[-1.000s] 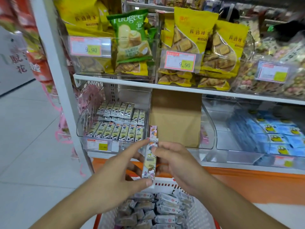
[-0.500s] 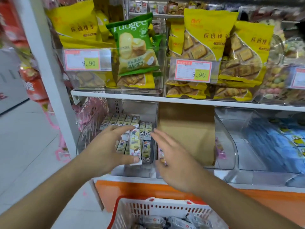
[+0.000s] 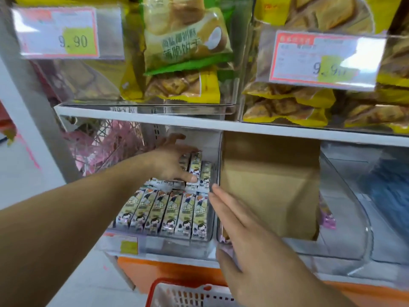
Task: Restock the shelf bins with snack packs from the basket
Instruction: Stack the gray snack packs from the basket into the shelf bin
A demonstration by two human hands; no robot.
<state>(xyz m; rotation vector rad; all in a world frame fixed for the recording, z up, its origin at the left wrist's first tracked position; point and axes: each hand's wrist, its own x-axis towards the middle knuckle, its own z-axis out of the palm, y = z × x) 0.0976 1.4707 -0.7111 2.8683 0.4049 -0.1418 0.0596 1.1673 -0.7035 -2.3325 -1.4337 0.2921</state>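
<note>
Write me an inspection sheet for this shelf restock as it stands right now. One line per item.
Surface: white shelf board above the bin level; orange base panel beneath.
Job's things: clear bin holds a front row of upright snack packs with more packs behind; basket at the bottom edge, contents out of view.
Clutter: brown cardboard sheet in the neighbouring bin.
Grippers: left hand reaches into the bin's back, thumb on a rear pack; right hand flat, fingers straight, at the bin's right wall.
Cables: nothing seen.
Surroundings: yellow cookie bags, green bag and price tags above; blurred blue packs at right.
</note>
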